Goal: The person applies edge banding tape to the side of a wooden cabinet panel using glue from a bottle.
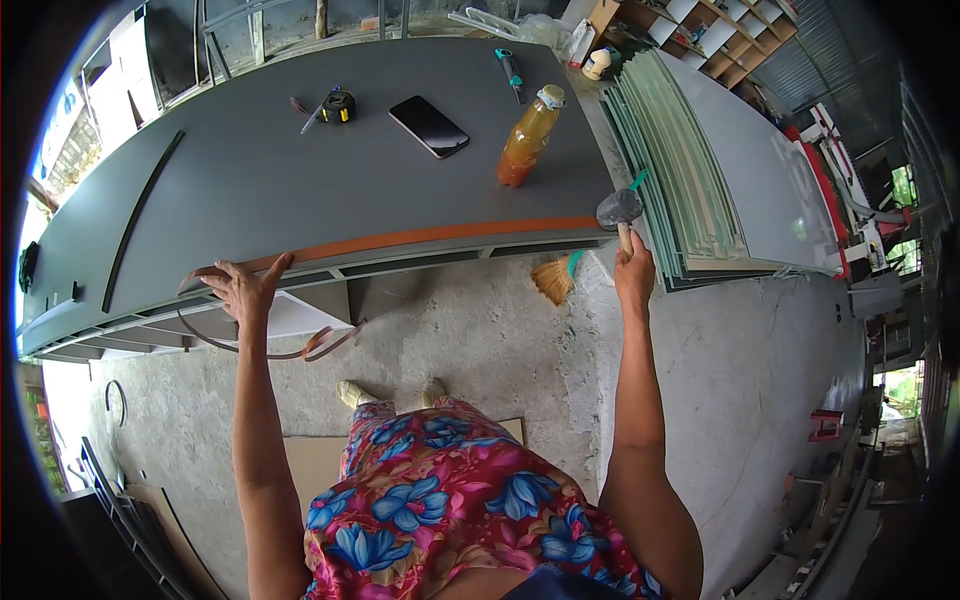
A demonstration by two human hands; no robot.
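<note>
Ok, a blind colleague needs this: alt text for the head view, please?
A person's left hand touches a brown strip along the near edge of a grey board, while the right hand holds a mallet at the strip's right end. A tape measure, phone and bottle sit on the board.

"What lay around the phone (430, 126) on the table (280, 190)?"

"The tape measure (338, 106) sat to its left, the bottle (528, 142) to its right, the cutter (511, 74) behind and to the right."

"And before it?"

"The edging strip (430, 237), along the table's near edge. The mallet (619, 208) was before the phone and farther right, and the stacked boards (685, 165) stood farther right still."
</note>
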